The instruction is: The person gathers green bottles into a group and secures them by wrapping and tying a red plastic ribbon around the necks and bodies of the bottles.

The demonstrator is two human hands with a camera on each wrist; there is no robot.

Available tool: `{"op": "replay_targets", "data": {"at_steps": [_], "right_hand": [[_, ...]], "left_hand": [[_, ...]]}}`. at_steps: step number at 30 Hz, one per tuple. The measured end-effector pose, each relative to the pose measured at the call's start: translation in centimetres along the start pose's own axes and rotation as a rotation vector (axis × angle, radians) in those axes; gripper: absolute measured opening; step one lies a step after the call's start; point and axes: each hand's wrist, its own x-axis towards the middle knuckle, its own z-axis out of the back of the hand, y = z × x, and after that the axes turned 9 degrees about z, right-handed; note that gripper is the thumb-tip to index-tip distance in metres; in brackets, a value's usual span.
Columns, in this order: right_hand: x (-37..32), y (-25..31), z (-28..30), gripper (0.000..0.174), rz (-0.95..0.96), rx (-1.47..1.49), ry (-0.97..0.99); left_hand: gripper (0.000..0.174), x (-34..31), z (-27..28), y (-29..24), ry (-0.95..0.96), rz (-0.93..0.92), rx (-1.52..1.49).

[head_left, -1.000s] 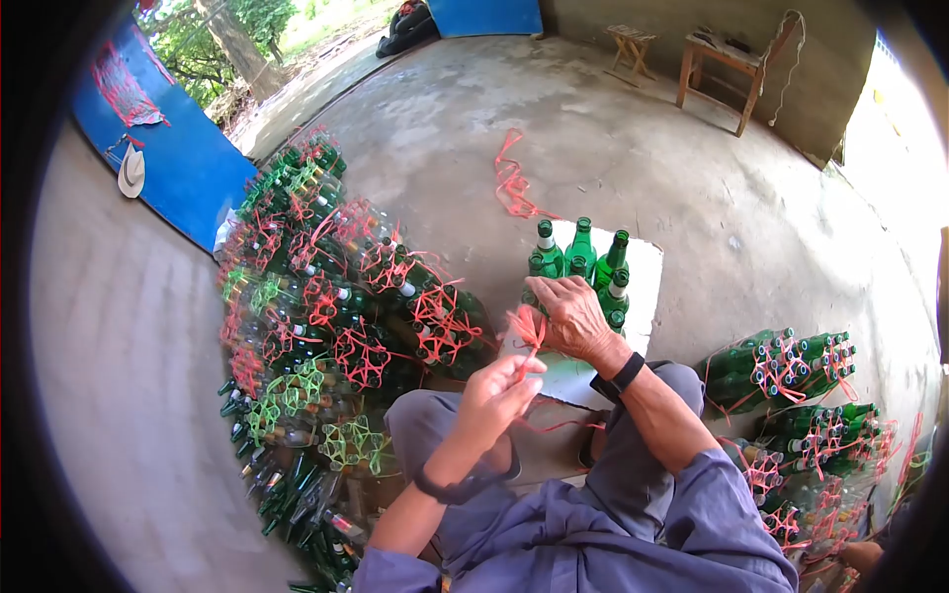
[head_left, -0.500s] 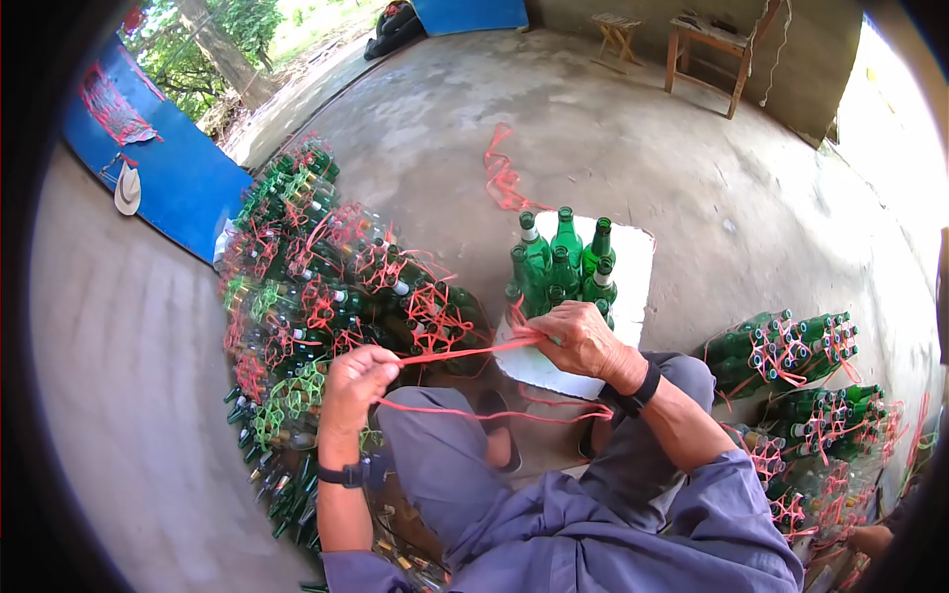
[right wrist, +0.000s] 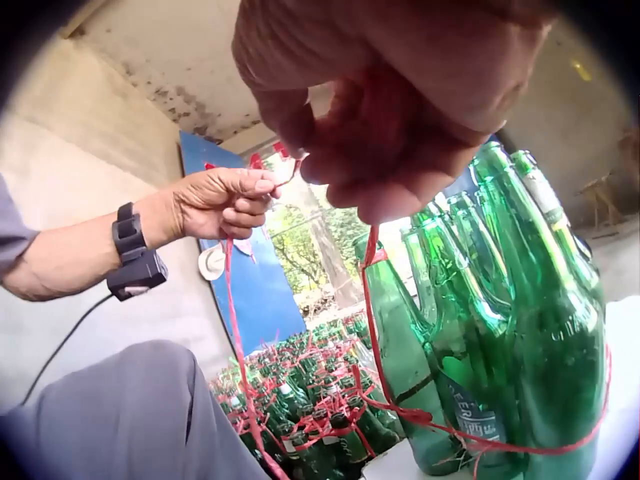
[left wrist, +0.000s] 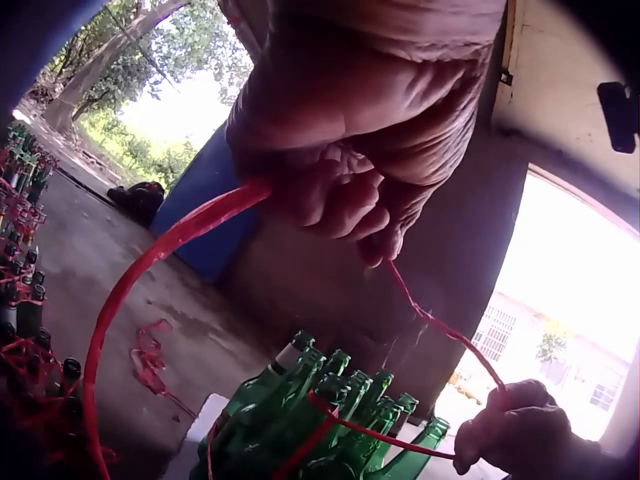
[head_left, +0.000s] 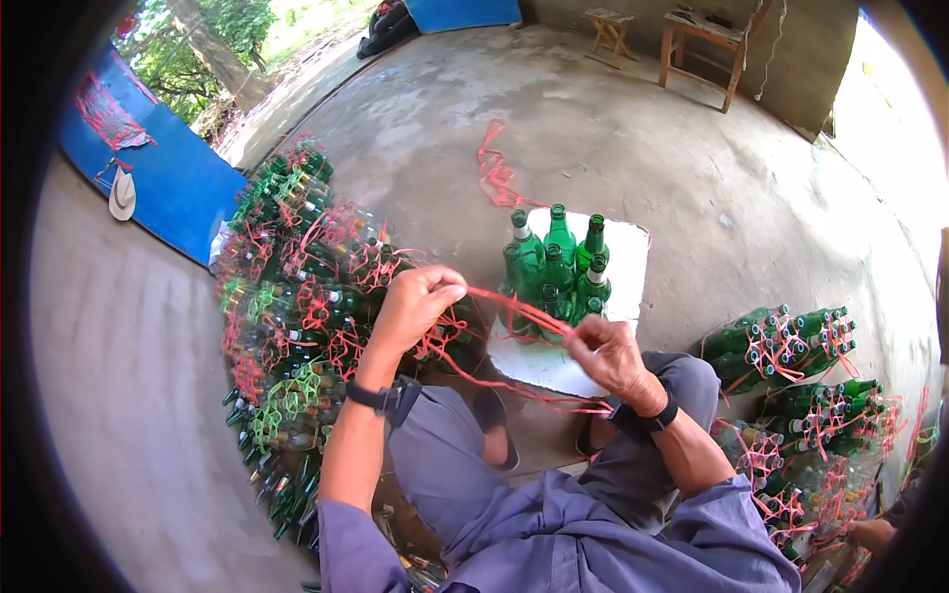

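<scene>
– Concrete floor (head_left: 643, 148) all round; where does the work stand?
– On a white board (head_left: 633, 267) lying on that floor, just beyond the person's knees. A cluster of green bottles (head_left: 554, 267) stands upright on the board's far half.
– And the hands?
– Both are closed on the red string (head_left: 504, 304). The left hand (head_left: 415, 301) pinches one run, raised beyond the board's left edge. The right hand (head_left: 608, 351) grips the other run over the near edge. The line is taut between them.
– How far along, would you say?
– Early for this cluster, I judge. The right wrist view shows a loop round the bottles' lower bodies. There is no web across the necks like that on the tied bundles (head_left: 306, 296) heaped along the floor's left side. Further bundles (head_left: 791, 346) lie at the right, so most of the stock looks done.
</scene>
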Motion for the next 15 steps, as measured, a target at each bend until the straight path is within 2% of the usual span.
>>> {"op": "replay_targets", "data": {"at_steps": [2,6,9,12,15], "right_hand": [[0.2,-2.1,0.2,0.021,-0.124,0.146,-0.213],[0.9,-2.6,1.2,0.022,-0.296,0.461,-0.431],[0.9,-2.9,1.2,0.025,-0.399,0.524,-0.497],[1.0,-3.6,1.1,0.027,-0.42,0.519,-0.494],[1.4,-3.2,1.2,0.03,-0.434,0.432,-0.486]], "left_hand": [[0.012,1.7,-1.2,-0.6,0.057,0.045,-0.058],[0.014,4.2,-2.5,-0.6,0.124,0.037,-0.052],[0.013,5.1,-2.7,-0.4,0.11,0.013,0.079],[0.012,5.8,-2.4,0.4,0.121,0.022,0.198],[0.014,6.7,-2.1,1.1,0.125,0.023,0.147]]}}
